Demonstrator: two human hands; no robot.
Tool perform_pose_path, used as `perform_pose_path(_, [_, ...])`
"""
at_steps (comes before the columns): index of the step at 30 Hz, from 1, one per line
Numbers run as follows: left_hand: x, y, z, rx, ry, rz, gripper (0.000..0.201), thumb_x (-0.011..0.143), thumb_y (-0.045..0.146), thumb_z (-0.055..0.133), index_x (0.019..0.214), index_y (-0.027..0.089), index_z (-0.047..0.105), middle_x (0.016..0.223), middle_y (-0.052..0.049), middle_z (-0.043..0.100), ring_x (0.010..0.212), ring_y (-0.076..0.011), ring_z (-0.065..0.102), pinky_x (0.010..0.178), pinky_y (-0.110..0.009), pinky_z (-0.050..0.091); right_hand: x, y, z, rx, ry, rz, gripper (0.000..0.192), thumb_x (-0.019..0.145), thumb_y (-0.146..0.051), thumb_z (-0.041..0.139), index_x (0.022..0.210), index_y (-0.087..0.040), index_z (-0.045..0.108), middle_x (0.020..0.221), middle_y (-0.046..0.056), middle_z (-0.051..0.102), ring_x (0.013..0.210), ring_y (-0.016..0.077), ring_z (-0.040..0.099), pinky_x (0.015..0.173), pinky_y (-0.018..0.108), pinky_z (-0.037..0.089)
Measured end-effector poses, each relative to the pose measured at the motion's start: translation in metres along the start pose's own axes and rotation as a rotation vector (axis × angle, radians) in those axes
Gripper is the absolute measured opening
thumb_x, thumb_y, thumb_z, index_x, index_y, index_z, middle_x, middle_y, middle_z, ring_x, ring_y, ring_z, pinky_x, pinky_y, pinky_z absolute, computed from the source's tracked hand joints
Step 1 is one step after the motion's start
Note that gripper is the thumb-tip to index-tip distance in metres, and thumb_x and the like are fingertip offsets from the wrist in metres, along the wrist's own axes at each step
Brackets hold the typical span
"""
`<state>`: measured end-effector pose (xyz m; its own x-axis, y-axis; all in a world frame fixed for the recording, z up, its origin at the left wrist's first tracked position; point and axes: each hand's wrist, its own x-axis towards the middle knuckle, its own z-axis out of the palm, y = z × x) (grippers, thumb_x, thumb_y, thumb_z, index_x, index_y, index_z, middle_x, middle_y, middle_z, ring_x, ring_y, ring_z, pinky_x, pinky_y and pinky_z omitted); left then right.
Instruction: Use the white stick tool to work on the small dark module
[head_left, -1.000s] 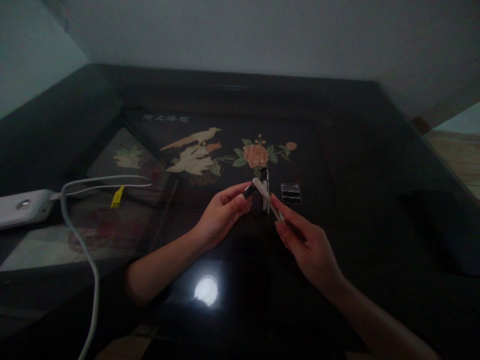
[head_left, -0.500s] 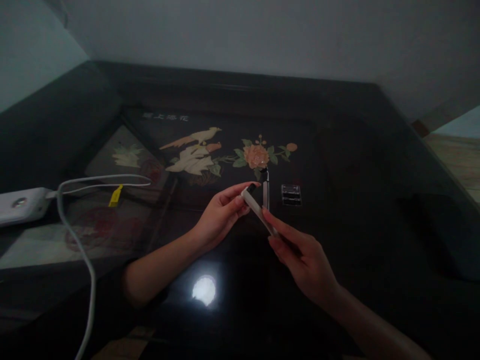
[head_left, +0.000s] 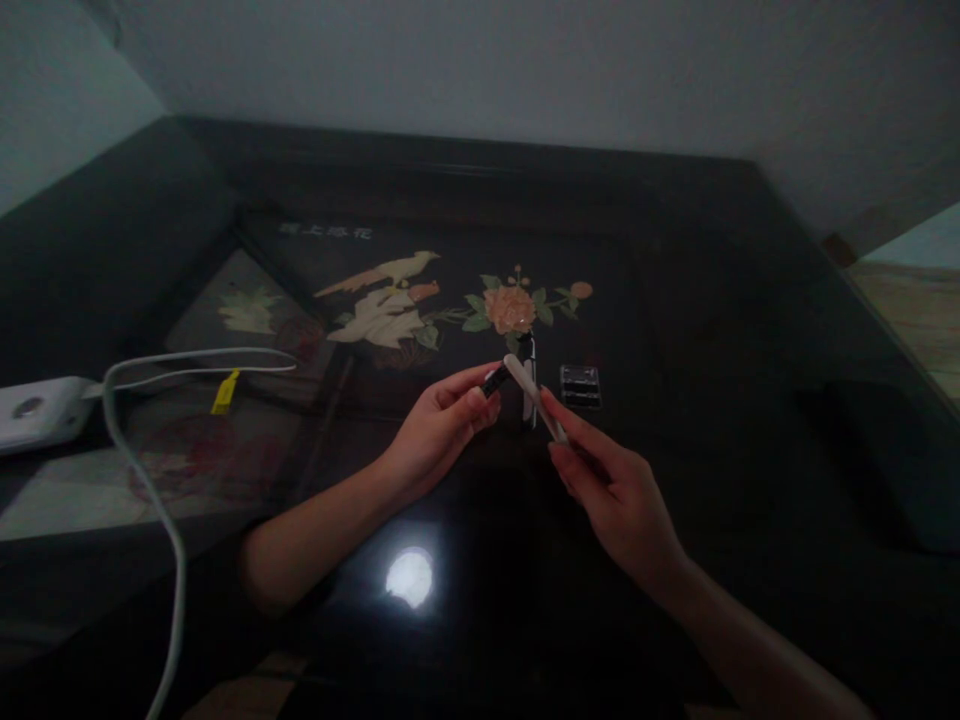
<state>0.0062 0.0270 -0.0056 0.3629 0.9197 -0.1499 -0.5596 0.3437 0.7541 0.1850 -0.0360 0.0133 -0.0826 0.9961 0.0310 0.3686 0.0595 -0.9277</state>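
Note:
My left hand (head_left: 431, 440) pinches a small dark piece (head_left: 495, 380) between thumb and fingers. My right hand (head_left: 626, 495) grips a slim white stick (head_left: 528, 383), handle-like, tilted with its rounded upper end at the dark piece. Whether the two are joined or only touch, I cannot tell. Just behind the stick, partly covered by it, a second narrow pale item with a black end (head_left: 529, 350) shows over the table. To the right, a small clear case (head_left: 580, 387) with dark strips in it lies on the table.
On the left of the dark glossy table (head_left: 712, 300) lies a white device (head_left: 45, 412) with a white cable (head_left: 161, 510) running towards me. A yellow tag (head_left: 225, 393) lies near the cable. A dark flat object (head_left: 892, 460) is at the right.
The white stick has shifted slightly right and changed its angle, its upper end now away from my left fingers. The dark piece shows more clearly in my left hand.

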Motion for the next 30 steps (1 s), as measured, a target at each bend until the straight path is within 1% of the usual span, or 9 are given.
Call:
perform_pose_path(3, [-0.0003,0.0006,0.0005,-0.008,0.001,0.004,0.044,0.061,0.041,0.087,0.095,0.015,0.075,0.063,0.004,0.056,0.060,-0.0072,0.047,0.065,-0.021,0.042,-0.0010,0.0007,0.0001,0.022,0.007,0.004,0.043,0.092,-0.021,0.052,0.134,-0.024,0.058,0.079,0.004,0.072,0.076,0.0201,0.069,0.061,0.031,0.060])
perform_pose_path(8, [0.0003,0.0011,0.0012,-0.013,-0.001,0.018,0.050,0.064,0.045,0.084,0.101,0.014,0.073,0.064,0.003,0.053,0.060,-0.0072,0.044,0.062,-0.020,0.040,-0.0025,0.0025,0.0003,0.026,0.014,0.006,0.042,0.092,-0.023,0.053,0.133,-0.025,0.059,0.080,0.004,0.071,0.075,0.0198,0.068,0.060,0.031,0.059])
perform_pose_path(15, [0.0007,0.0005,0.0006,-0.011,-0.010,0.007,0.046,0.064,0.045,0.084,0.095,0.013,0.074,0.061,0.003,0.055,0.059,-0.0076,0.045,0.063,-0.022,0.039,-0.0021,0.0026,0.0007,0.021,-0.002,0.027,0.042,0.092,-0.023,0.053,0.134,-0.024,0.058,0.074,0.003,0.069,0.073,0.0194,0.067,0.060,0.031,0.059])
perform_pose_path(21, [0.0009,0.0008,0.0014,-0.013,-0.004,-0.007,0.046,0.061,0.045,0.086,0.091,0.013,0.075,0.061,0.003,0.056,0.060,-0.0073,0.048,0.064,-0.021,0.041,-0.0017,0.0025,-0.0001,0.003,-0.006,0.025,0.043,0.092,-0.022,0.053,0.134,-0.024,0.058,0.077,0.003,0.071,0.072,0.0189,0.067,0.060,0.030,0.059])
perform_pose_path(26, [0.0006,0.0007,0.0012,-0.028,0.005,-0.021,0.049,0.059,0.044,0.087,0.096,0.014,0.075,0.060,0.004,0.057,0.059,-0.0065,0.047,0.063,-0.019,0.041,-0.0021,0.0048,0.0012,0.006,-0.004,-0.002,0.043,0.092,-0.021,0.053,0.135,-0.024,0.057,0.082,0.003,0.073,0.076,0.0196,0.069,0.064,0.032,0.061])
perform_pose_path(30, [0.0017,0.0015,0.0016,-0.037,0.000,-0.012,0.051,0.058,0.043,0.088,0.098,0.014,0.076,0.061,0.003,0.059,0.060,-0.0065,0.048,0.065,-0.019,0.042,-0.0039,0.0034,0.0036,0.025,-0.024,-0.048,0.044,0.091,-0.017,0.053,0.134,-0.026,0.057,0.092,0.004,0.075,0.088,0.0217,0.071,0.074,0.036,0.062])
